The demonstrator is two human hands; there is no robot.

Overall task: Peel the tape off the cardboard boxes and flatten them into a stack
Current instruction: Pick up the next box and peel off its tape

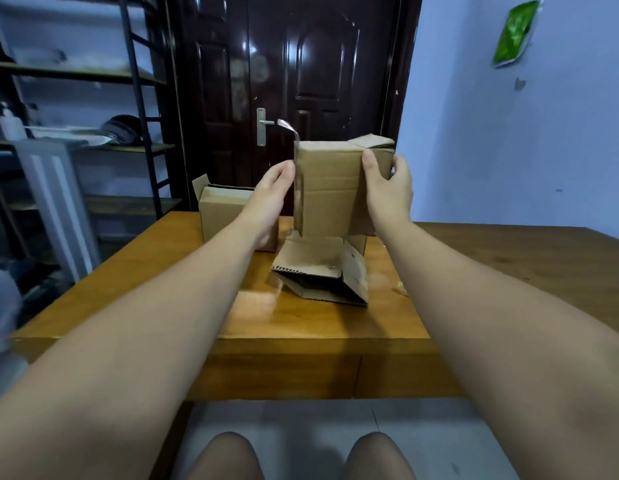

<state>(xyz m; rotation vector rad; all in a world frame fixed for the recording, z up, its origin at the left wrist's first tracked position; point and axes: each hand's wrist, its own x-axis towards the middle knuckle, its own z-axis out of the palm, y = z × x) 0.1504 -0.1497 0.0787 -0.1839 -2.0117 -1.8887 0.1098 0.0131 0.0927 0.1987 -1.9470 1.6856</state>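
I hold a brown cardboard box upright above the table, its bottom flaps hanging open. My right hand grips its right edge, thumb on the front face. Against the box's left edge lies my left hand; its fingers are hidden behind the side. A peeled strip of clear tape curls up from the top left corner. A partly collapsed box lies on the table beneath. A third box with open flaps stands at the back left.
The wooden table ends close to my knees. A dark door stands behind it, and a metal shelf rack with clutter is at the left. A small scrap lies right of the collapsed box.
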